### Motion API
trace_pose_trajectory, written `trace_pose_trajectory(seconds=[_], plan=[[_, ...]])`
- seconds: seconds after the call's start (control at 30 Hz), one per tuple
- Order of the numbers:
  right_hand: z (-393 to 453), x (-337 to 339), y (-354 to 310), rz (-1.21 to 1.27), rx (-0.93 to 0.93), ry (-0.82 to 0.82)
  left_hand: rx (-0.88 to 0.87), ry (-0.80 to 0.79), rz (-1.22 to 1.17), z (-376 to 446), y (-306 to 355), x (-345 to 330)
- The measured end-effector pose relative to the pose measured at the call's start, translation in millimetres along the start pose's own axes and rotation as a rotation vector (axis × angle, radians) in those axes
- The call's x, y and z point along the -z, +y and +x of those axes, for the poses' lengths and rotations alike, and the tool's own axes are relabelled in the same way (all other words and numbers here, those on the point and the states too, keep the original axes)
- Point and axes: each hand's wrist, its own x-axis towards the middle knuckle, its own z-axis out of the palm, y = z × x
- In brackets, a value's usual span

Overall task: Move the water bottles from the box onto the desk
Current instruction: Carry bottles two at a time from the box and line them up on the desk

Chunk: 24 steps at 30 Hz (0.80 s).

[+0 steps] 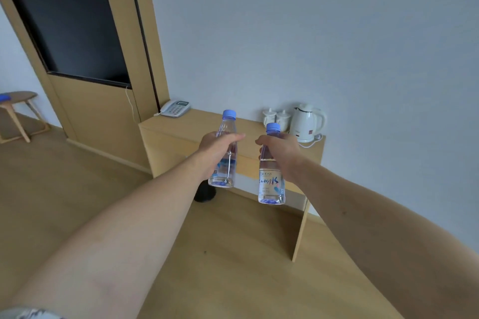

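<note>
Both arms are stretched out in front of me, each carrying a clear water bottle with a blue cap, upright in the air. My left hand (216, 153) grips one water bottle (225, 173) around its middle. My right hand (282, 154) grips the other water bottle (270, 184) around its upper part, label showing below. Behind the bottles stands the light wooden desk (186, 127) against the wall. The box is out of view.
On the desk sit a white telephone (175, 108) at the left end, two white lidded cups (276, 117) and a white kettle (308, 122) at the right end. A dark bin (204, 193) stands under the desk. A wall-mounted TV (70, 31) and a small stool (19, 111) are to the left.
</note>
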Motion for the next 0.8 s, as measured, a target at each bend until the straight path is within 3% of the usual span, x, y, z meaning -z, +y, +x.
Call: trace_pose_trajectory(seconds=[0.47,0.8], plan=[[205.9,-111.5,-30.7,0.028,-0.086,0.095,0.037,-0.144,0.052,250.6,27.6,51.4],[399.3,-126.5,-49.2,-0.002,-0.061,0.087,0.032,-0.072,0.060,432.4,49.5,19.0]])
